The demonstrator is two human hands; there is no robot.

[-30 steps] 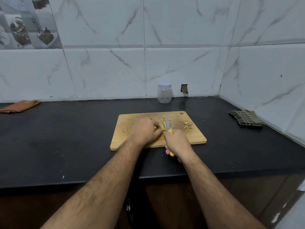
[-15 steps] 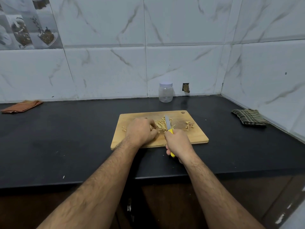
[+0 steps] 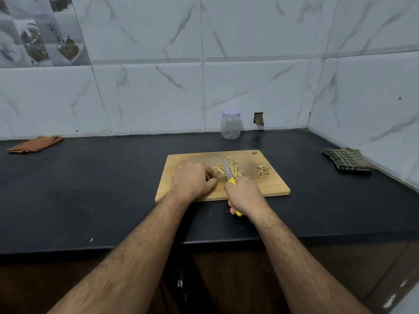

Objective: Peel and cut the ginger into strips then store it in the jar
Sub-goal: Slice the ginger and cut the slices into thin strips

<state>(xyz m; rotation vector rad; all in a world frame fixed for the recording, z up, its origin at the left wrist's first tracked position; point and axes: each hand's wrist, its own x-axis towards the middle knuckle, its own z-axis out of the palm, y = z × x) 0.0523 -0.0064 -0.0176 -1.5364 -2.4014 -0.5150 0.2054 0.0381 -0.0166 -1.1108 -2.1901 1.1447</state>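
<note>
A wooden cutting board point(image 3: 272, 189) lies on the black counter. Pale ginger strips point(image 3: 233, 167) are heaped at its middle, and brown peel scraps point(image 3: 263, 172) sit toward its right end. My right hand point(image 3: 246, 197) grips the yellow handle of a knife point(image 3: 226, 168), whose blade lies among the strips and points away from me. My left hand point(image 3: 192, 180) rests on the board just left of the strips with its fingers curled under. Whatever is beneath them is hidden. A clear jar point(image 3: 230, 125) with a white lid stands behind the board at the wall.
A folded orange cloth point(image 3: 35, 144) lies at the far left of the counter point(image 3: 90, 189) and a checked green cloth point(image 3: 347, 159) at the right by the side wall. Tiled walls close the back and right. The counter's front edge is near my forearms.
My left hand has drawn back to the left, away from the strips. The knife has stayed among the strips. The camera has shifted slightly.
</note>
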